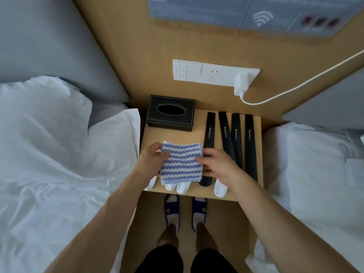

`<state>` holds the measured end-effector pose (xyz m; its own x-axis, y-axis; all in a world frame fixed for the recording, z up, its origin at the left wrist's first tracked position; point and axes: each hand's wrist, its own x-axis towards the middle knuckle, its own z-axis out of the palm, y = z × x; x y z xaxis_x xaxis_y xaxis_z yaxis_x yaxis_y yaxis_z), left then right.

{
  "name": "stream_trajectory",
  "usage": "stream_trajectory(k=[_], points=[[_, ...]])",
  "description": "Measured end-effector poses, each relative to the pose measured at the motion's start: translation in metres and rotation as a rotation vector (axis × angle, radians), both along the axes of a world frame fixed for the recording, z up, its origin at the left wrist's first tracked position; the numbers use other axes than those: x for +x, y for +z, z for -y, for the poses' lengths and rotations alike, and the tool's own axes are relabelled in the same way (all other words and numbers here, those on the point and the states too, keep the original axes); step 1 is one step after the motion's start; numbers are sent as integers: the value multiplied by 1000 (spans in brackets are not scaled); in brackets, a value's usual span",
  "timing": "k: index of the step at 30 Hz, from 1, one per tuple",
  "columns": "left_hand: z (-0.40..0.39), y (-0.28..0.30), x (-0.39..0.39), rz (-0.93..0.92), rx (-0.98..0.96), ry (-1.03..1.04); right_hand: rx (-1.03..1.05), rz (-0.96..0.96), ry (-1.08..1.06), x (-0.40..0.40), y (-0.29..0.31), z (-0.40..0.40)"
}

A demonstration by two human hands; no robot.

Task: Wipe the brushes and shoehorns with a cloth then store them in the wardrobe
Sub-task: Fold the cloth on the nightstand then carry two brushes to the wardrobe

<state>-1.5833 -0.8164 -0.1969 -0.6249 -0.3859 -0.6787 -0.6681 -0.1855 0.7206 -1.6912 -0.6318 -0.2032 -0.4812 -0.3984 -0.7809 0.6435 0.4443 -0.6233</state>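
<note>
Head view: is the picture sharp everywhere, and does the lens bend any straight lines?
Head view: the cloth and the "Shoehorn" print on the shoehorns are sharp; the sign at the top is blurred and unreadable. The wide lens makes the wall panel's edges splay outward. Light is soft and even, without glare.

cloth (181, 163) looks like soft woven fabric with a nubby blue and white zigzag, shoehorns (236, 134) are matt black plastic, brushes (220, 189) have smooth glossy white plastic ends, tissue box (170, 114) is stitched black leather-look, surface (199, 138) is pale matt wood laminate
</note>
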Motion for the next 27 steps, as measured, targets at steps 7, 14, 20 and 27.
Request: stream_trajectory(k=[7,14,20,27], points=[[33,-84,-25,-10,-190,-57,137,-204,7,-17,-81,54],[75,-151,-57,181,-425,-97,510,-427,242,-50,-142,81],[76,-182,-55,3,-950,-512,468,-909,482,-31,-173,75],[80,-200,-56,-230,-1152,-824,412,-1209,878,-30,-194,84]])
